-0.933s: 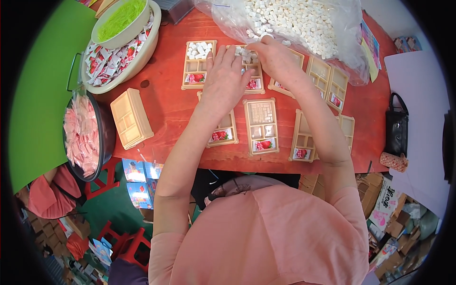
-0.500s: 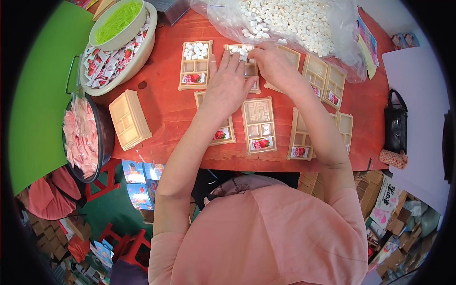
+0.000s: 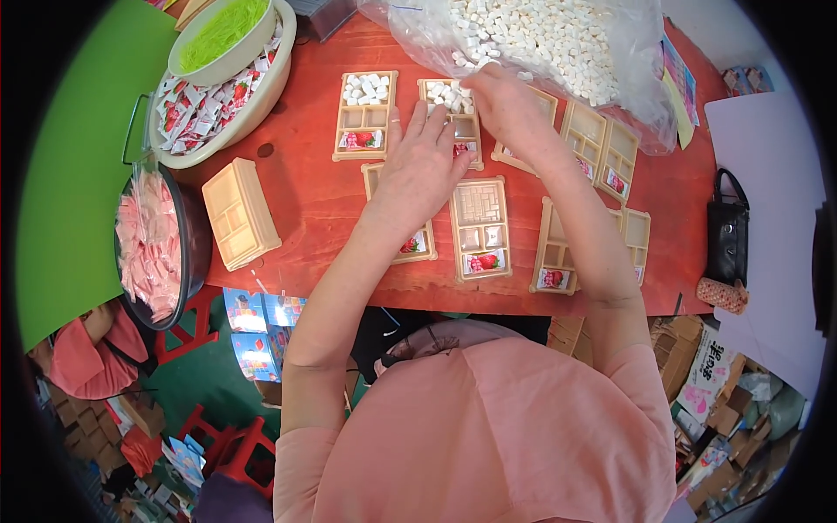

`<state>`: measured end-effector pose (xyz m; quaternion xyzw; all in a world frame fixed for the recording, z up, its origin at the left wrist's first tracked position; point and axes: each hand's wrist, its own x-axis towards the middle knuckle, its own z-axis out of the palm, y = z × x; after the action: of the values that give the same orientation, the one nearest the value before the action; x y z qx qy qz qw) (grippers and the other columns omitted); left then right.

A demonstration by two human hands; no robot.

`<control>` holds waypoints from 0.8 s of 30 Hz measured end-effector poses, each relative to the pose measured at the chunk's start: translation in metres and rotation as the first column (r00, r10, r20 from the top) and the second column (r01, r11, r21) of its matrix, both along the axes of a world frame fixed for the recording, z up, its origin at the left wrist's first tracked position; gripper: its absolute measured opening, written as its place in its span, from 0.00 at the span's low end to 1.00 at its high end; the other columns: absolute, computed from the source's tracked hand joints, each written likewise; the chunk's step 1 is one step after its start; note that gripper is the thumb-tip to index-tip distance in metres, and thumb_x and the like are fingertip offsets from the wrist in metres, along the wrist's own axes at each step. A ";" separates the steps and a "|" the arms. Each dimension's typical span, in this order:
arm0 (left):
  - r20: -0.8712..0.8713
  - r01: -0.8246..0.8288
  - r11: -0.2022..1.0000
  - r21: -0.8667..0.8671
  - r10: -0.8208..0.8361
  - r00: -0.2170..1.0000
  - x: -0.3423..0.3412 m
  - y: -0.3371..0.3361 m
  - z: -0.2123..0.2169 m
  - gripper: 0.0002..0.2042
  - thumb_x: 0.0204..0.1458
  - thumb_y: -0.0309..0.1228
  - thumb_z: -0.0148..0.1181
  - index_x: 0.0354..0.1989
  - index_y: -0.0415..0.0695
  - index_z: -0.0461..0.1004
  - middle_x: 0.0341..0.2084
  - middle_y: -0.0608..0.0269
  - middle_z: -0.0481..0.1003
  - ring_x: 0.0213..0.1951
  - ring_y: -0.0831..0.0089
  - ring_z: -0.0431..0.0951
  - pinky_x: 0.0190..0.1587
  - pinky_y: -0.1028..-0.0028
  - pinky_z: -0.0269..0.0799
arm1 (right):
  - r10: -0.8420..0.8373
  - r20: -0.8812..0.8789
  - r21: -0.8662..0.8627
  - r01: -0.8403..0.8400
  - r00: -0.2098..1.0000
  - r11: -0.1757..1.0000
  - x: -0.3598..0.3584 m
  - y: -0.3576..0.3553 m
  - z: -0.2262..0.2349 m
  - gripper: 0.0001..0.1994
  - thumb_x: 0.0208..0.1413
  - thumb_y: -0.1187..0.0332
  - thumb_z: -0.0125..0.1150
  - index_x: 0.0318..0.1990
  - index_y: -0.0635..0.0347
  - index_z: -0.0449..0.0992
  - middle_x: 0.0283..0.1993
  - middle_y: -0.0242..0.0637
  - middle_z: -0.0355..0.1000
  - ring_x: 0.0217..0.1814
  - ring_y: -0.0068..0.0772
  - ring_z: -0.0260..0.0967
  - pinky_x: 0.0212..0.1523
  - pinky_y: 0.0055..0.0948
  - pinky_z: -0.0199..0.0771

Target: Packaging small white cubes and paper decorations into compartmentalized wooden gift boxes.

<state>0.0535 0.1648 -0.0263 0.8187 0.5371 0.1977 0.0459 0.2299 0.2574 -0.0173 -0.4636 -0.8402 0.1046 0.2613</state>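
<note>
My left hand [image 3: 418, 166] lies with fingers stretched over a beige compartment tray [image 3: 467, 128], its fingertips at the small white marshmallow-like pieces [image 3: 446, 92] in the far compartment. Beside that tray's far right corner is my right hand [image 3: 510, 112], fingers curled together near the bag; whatever they pinch is too small to make out. To the left, a similar tray [image 3: 351, 117] holds white pieces and a strawberry-printed sachet [image 3: 361, 140]. My left forearm partly covers another tray [image 3: 425, 242]. A tray [image 3: 479, 207] nearer me has a sachet in its near compartment.
An open clear plastic bag [image 3: 418, 44] of white pieces lies at the back. More trays [image 3: 581, 131] stand on the right, and stacked trays [image 3: 237, 213] on the left. Left are a basin [image 3: 272, 83] of sachets, a bowl [image 3: 264, 37] of green shreds and a black tub [image 3: 193, 218] of pink packets.
My right hand has shifted slightly farther from me, toward the bag. My left hand stays over the same tray, and the whole view has shifted a little.
</note>
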 end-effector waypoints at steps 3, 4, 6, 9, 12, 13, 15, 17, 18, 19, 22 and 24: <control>0.015 0.001 1.000 -0.006 -0.001 1.000 0.000 -0.001 -0.001 0.25 0.65 0.44 0.57 0.57 0.32 0.74 0.64 0.46 0.69 0.69 0.49 0.64 0.71 0.45 0.53 | 0.035 0.143 0.009 -0.037 0.989 0.999 -0.003 -0.007 -0.006 0.08 0.61 0.76 0.57 0.44 0.64 0.80 0.43 0.47 0.74 0.45 0.54 0.75 0.47 0.45 0.76; 0.030 -0.001 1.000 0.001 0.001 1.000 0.000 -0.002 -0.001 0.24 0.64 0.44 0.57 0.56 0.32 0.74 0.63 0.45 0.70 0.69 0.49 0.64 0.71 0.44 0.53 | 0.025 0.156 0.020 -0.028 0.988 0.999 -0.004 -0.009 -0.008 0.08 0.60 0.76 0.57 0.44 0.64 0.81 0.42 0.47 0.74 0.45 0.53 0.75 0.47 0.45 0.76; 0.040 0.000 1.000 -0.003 0.000 0.999 -0.001 -0.002 -0.001 0.25 0.64 0.44 0.56 0.56 0.31 0.74 0.63 0.45 0.69 0.69 0.49 0.63 0.71 0.44 0.51 | 0.022 0.067 0.015 -0.023 0.998 1.000 -0.001 -0.009 -0.004 0.08 0.60 0.76 0.58 0.44 0.63 0.81 0.43 0.46 0.74 0.45 0.53 0.75 0.47 0.45 0.76; 0.049 -0.014 0.999 -0.030 0.016 0.999 -0.003 -0.004 0.003 0.25 0.64 0.44 0.56 0.56 0.31 0.74 0.61 0.44 0.69 0.69 0.49 0.61 0.72 0.44 0.51 | 0.043 0.011 -0.038 -0.043 0.999 0.998 -0.003 -0.010 -0.001 0.08 0.61 0.74 0.58 0.44 0.63 0.81 0.44 0.45 0.74 0.45 0.53 0.75 0.47 0.45 0.76; 0.039 -0.029 0.999 -0.039 0.031 0.999 -0.005 -0.007 0.005 0.24 0.64 0.43 0.57 0.55 0.31 0.75 0.60 0.44 0.70 0.68 0.49 0.63 0.71 0.44 0.52 | 0.065 0.076 -0.092 -0.058 0.995 0.994 -0.008 -0.013 0.000 0.08 0.61 0.73 0.59 0.45 0.63 0.80 0.44 0.45 0.74 0.46 0.53 0.75 0.47 0.45 0.76; 0.029 -0.030 0.999 -0.023 0.031 0.999 -0.006 -0.007 0.005 0.24 0.64 0.43 0.57 0.54 0.31 0.75 0.59 0.44 0.70 0.67 0.49 0.64 0.70 0.44 0.53 | 0.061 0.108 -0.101 -0.050 0.992 0.994 -0.010 -0.014 0.001 0.08 0.61 0.73 0.59 0.45 0.62 0.80 0.44 0.45 0.74 0.46 0.53 0.75 0.47 0.45 0.76; 0.037 -0.036 0.999 -0.001 0.036 0.999 -0.005 -0.005 0.002 0.23 0.63 0.43 0.58 0.54 0.31 0.75 0.59 0.43 0.71 0.66 0.48 0.65 0.70 0.44 0.54 | 0.045 0.049 -0.089 -0.040 0.998 0.995 -0.012 -0.011 0.002 0.09 0.61 0.73 0.59 0.46 0.62 0.80 0.44 0.45 0.74 0.47 0.53 0.75 0.47 0.45 0.76; 0.045 -0.040 0.999 0.018 0.039 0.998 -0.007 -0.005 0.001 0.23 0.63 0.42 0.58 0.53 0.31 0.75 0.58 0.43 0.71 0.65 0.47 0.67 0.69 0.44 0.55 | 0.026 -0.012 -0.081 -0.027 1.000 0.996 -0.018 -0.010 0.001 0.09 0.60 0.74 0.59 0.46 0.62 0.80 0.44 0.45 0.73 0.47 0.53 0.75 0.47 0.45 0.76; 0.061 -0.041 0.999 0.007 0.040 0.997 -0.008 -0.004 0.003 0.23 0.63 0.42 0.59 0.52 0.31 0.76 0.58 0.42 0.71 0.65 0.46 0.67 0.69 0.43 0.55 | 0.044 0.027 -0.079 -0.042 0.999 0.996 -0.023 -0.009 0.001 0.10 0.60 0.74 0.59 0.47 0.61 0.80 0.44 0.46 0.74 0.47 0.53 0.75 0.48 0.45 0.76; 0.077 -0.041 0.999 -0.005 0.041 0.996 -0.008 -0.004 0.005 0.22 0.62 0.41 0.59 0.52 0.31 0.76 0.58 0.41 0.71 0.64 0.45 0.67 0.69 0.43 0.56 | 0.062 0.065 -0.077 -0.057 0.996 0.995 -0.026 -0.009 0.001 0.11 0.59 0.75 0.59 0.48 0.61 0.80 0.44 0.46 0.74 0.47 0.53 0.75 0.48 0.45 0.76; 0.080 -0.035 0.999 -0.027 0.037 0.996 -0.009 -0.004 0.003 0.22 0.62 0.42 0.60 0.52 0.31 0.76 0.58 0.40 0.71 0.65 0.45 0.67 0.69 0.43 0.56 | 0.070 0.165 -0.092 -0.056 0.984 0.994 -0.028 -0.010 0.000 0.15 0.58 0.77 0.57 0.51 0.58 0.80 0.43 0.47 0.75 0.47 0.53 0.75 0.47 0.45 0.76; 0.080 -0.037 0.999 -0.014 0.038 0.996 -0.010 -0.003 0.001 0.23 0.62 0.42 0.60 0.52 0.31 0.76 0.59 0.40 0.70 0.65 0.45 0.66 0.69 0.43 0.55 | 0.071 0.040 -0.072 -0.068 0.997 0.995 -0.024 -0.005 -0.001 0.15 0.58 0.78 0.56 0.52 0.57 0.80 0.43 0.47 0.75 0.45 0.53 0.75 0.46 0.44 0.76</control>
<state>0.0438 0.1621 -0.0256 0.7996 0.5513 0.2278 0.0688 0.2058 0.2528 -0.0182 -0.4450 -0.8570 0.1334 0.2230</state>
